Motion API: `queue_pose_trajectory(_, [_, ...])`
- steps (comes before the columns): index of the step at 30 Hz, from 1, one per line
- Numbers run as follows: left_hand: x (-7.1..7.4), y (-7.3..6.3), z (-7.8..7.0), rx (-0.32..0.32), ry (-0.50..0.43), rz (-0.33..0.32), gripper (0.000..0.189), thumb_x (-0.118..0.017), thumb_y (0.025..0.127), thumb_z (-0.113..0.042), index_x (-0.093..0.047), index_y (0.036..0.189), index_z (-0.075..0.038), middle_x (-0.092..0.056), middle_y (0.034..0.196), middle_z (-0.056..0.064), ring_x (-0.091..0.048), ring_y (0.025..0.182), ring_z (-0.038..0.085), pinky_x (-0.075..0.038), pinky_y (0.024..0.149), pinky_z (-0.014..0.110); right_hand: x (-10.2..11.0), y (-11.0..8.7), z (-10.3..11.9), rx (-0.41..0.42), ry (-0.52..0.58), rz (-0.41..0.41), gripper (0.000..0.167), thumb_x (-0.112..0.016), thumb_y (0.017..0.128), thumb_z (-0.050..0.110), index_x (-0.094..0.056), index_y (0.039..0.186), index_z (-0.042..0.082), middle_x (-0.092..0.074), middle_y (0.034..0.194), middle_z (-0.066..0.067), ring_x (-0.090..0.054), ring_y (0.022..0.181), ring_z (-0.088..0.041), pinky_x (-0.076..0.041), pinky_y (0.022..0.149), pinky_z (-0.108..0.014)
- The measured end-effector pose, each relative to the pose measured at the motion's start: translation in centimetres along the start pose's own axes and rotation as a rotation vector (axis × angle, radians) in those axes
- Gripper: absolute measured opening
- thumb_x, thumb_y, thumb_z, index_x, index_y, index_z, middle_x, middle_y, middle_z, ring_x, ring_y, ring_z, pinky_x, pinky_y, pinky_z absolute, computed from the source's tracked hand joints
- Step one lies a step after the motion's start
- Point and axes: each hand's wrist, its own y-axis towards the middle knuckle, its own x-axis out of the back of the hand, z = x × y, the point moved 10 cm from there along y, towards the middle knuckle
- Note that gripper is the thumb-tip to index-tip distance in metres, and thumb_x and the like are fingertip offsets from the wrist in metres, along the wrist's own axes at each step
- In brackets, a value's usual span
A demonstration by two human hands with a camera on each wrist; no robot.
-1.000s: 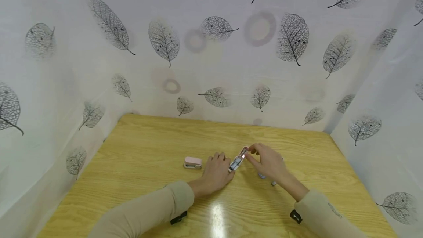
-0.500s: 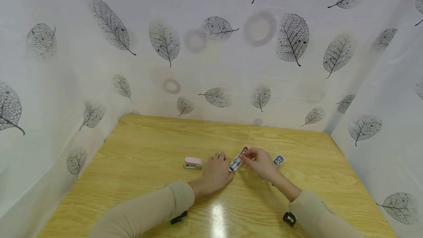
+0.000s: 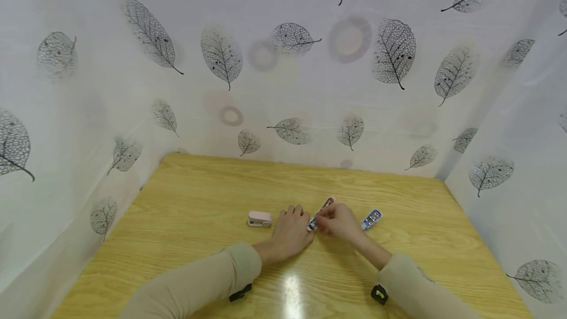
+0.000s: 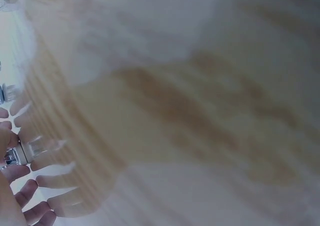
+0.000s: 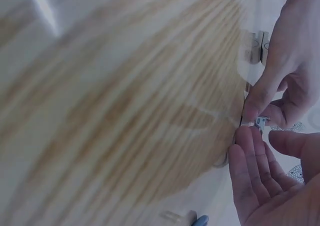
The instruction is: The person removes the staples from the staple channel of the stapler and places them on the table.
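Observation:
A small stapler (image 3: 321,214), pink and white with a metal magazine, lies swung open flat near the middle of the table. My left hand (image 3: 291,230) rests beside it and grips its near end between thumb and forefinger, as the right wrist view shows. My right hand (image 3: 340,222) touches the stapler from the other side, fingertips at the metal part (image 5: 260,122). Its fingers (image 5: 250,161) are nearly straight, the thumb apart from them. Whether a tiny piece lies under those fingertips is hidden.
A closed pink stapler (image 3: 259,219) stands left of my left hand. An opened blue stapler (image 3: 371,219) lies right of my right hand, partly behind its wrist. The wood-grain table (image 3: 212,181) ends at walls of leaf-patterned sheeting (image 3: 257,87).
My right hand has moved left and nearer along the open stapler, from its far pink end towards its near end. The blue stapler has come into fuller view. My left hand stays put.

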Motion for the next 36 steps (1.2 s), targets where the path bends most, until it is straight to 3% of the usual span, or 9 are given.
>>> queue_pose_trajectory(10, [0.0,-0.1,0.0,-0.005,0.021,-0.006,0.036,-0.069,0.097,-0.051,-0.073,0.107,-0.017,-0.068,0.102,0.001,-0.06,0.089,0.017,-0.05,0.072,0.031,-0.2,0.1,-0.5,-0.064,-0.052,-0.021,0.015,-0.073,0.098,0.013,-0.076,0.091,0.0,-0.078,0.076,-0.01,-0.069,0.058,-0.011,-0.053,0.05,-0.024])
queue_pose_trajectory(17, [0.1,-0.2,0.0,0.0,0.006,0.003,0.035,-0.069,0.098,-0.051,-0.072,0.108,-0.017,-0.067,0.103,0.001,-0.059,0.089,0.017,-0.049,0.073,0.031,-0.2,0.2,-0.7,-0.072,0.019,-0.024,0.014,-0.075,0.096,0.01,-0.076,0.095,-0.004,-0.08,0.082,-0.013,-0.068,0.061,-0.009,-0.056,0.053,-0.026])
queue_pose_trajectory(27, [0.2,-0.3,-0.2,-0.016,0.011,-0.011,0.036,-0.07,0.098,-0.051,-0.072,0.106,-0.016,-0.068,0.103,0.001,-0.061,0.09,0.017,-0.051,0.074,0.032,-0.7,-0.1,-1.0,-0.131,0.123,0.05,0.018,-0.075,0.096,0.009,-0.075,0.098,-0.008,-0.081,0.083,-0.016,-0.074,0.062,-0.011,-0.06,0.057,-0.028])
queue_pose_trajectory(36, [0.4,-0.2,0.0,0.011,-0.025,-0.013,0.033,-0.073,0.095,-0.05,-0.07,0.102,-0.017,-0.066,0.099,0.0,-0.057,0.085,0.015,-0.046,0.069,0.029,1.3,-1.0,-1.2,-0.139,0.182,0.06,0.023,-0.07,0.1,0.013,-0.071,0.105,-0.009,-0.081,0.091,-0.019,-0.077,0.071,-0.018,-0.064,0.064,-0.034])
